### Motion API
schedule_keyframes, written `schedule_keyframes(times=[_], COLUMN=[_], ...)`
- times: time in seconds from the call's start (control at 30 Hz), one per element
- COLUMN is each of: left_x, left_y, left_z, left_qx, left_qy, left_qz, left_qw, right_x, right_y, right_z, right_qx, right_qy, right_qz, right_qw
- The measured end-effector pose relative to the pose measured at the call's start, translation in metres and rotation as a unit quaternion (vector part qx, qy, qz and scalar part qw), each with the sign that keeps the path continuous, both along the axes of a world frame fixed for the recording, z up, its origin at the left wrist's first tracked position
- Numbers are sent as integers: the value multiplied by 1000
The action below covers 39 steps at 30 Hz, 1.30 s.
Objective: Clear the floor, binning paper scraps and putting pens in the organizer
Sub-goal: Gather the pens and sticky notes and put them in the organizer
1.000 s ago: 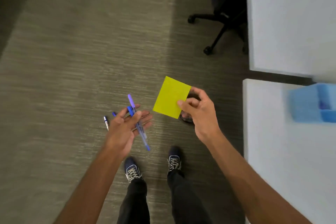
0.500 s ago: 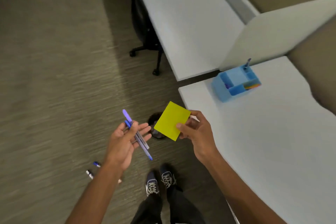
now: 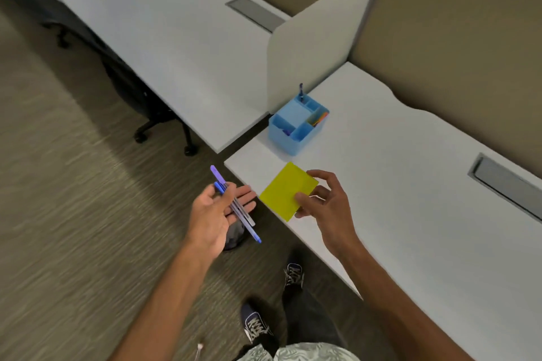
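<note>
My left hand (image 3: 215, 214) lies palm up over the carpet and holds two blue pens (image 3: 234, 205) across its fingers. A yellow paper square (image 3: 286, 190) is pinched between thumb and fingers of my right hand (image 3: 325, 205), above the near corner of the white desk (image 3: 410, 214). A light blue organizer (image 3: 297, 126) stands on the desk corner beyond the paper, with a pen upright in its back slot and coloured items inside. Under my left hand a dark round bin (image 3: 234, 239) sits on the floor, mostly hidden.
A second white desk (image 3: 164, 32) runs along the back left, split off by a white divider panel (image 3: 316, 41). A black wheeled chair (image 3: 140, 97) is tucked under it. My shoes (image 3: 275, 302) stand on the carpet beside the desk edge. A small pen tip (image 3: 200, 347) lies near the bottom edge.
My view has swung up and right from the floor to the desks, bringing the organizer closer. Both hands keep their loads; the paper now hovers over the desk corner instead of the bin.
</note>
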<state>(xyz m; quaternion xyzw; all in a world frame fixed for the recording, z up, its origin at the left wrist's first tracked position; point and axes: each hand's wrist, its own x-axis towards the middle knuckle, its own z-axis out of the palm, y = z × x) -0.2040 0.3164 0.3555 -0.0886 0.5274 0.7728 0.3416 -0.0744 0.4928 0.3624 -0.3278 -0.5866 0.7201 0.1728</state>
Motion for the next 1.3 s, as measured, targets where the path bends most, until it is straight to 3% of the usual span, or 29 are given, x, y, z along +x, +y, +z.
schedule_keyframes(times=[0.17,0.4,0.83,1.1,1.3], left_x=[-12,-28,-60,-95,-123], left_y=[58,131,216,243,251], left_z=[7,4,-15,-32,-49], left_qx=[-18,-30,-73,-80,-95], left_qy=[-1,-24,-8,-23,-35], left_qz=[-44,-66,-95,-120,-129], left_qw=[999,997,993,989,987], right_x=[-1,-15,-81,-162,-206], right_y=[45,120,205,253,267], right_z=[-5,-25,-63,-94,-126], right_qx=[1,88,-34,79,75], right_qy=[-3,-63,-83,-146,-223], right_qz=[-63,-125,-177,-211,-223], right_qw=[998,986,980,963,946])
